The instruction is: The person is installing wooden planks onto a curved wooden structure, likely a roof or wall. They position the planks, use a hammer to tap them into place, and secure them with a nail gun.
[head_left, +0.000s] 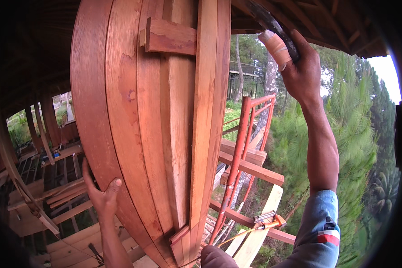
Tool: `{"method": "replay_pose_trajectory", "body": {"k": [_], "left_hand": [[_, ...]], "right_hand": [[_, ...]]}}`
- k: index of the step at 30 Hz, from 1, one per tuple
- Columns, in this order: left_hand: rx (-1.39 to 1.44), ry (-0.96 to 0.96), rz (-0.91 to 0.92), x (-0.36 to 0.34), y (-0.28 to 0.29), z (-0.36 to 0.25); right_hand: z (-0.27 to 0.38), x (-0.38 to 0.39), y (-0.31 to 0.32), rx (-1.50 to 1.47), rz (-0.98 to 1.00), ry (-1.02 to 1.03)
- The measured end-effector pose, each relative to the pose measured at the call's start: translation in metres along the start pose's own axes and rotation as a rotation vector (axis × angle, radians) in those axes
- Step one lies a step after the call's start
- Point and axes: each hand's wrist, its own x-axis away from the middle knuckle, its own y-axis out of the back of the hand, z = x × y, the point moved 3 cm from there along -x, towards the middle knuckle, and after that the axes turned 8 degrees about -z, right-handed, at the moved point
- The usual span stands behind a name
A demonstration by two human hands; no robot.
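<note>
A tall, curved panel of reddish-brown planks (123, 102) fills the middle of the view. My left hand (103, 196) grips its lower left edge, thumb on the front face and fingers at the rim. High on the right, my right hand (301, 67) is closed around a long dark tool (274, 27), whose far end and kind I cannot make out. A tan bandage (278, 49) wraps the thumb. Across the panel's upper part sits a short wooden block (170, 36). A lighter upright strip (202, 111) runs down the panel to the right of the block.
Red scaffold rails (241, 147) rise right of the panel, with wooden beams (254, 169) across them. An orange tool (274, 222) with a metallic part lies on pale boards (259, 232). Lower left are loose planks (71, 212) and a curved timber (20, 183). Trees stand beyond.
</note>
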Motion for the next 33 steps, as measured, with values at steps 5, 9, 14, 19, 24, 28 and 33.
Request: {"method": "replay_pose_trajectory", "body": {"k": [5,9,14,19,24,28,33], "left_hand": [[0.001,0.017,0.007,0.0,-0.001,-0.003],[0.04,0.014,-0.004,-0.002,-0.001,-0.003],[0.029,0.025,0.003,0.0,0.002,-0.005],[0.081,0.014,-0.012,0.001,-0.003,-0.002],[0.006,-0.001,-0.006,-0.001,0.006,-0.002],[0.016,-0.011,-0.014,0.0,-0.001,0.0],[-0.016,-0.006,0.013,-0.002,0.002,-0.002]], "right_hand": [[0.003,0.005,-0.012,-0.059,-0.007,-0.026],[-0.007,-0.003,-0.017,-0.005,0.103,-0.166],[-0.03,-0.017,-0.009,-0.1,0.091,-0.268],[-0.067,-0.032,-0.005,-0.501,0.053,-0.488],[-0.048,-0.018,0.006,-0.186,0.046,-0.338],[-0.053,-0.005,0.013,-0.292,-0.054,-0.393],[-0.048,-0.013,-0.004,-0.142,-0.027,-0.183]]}}
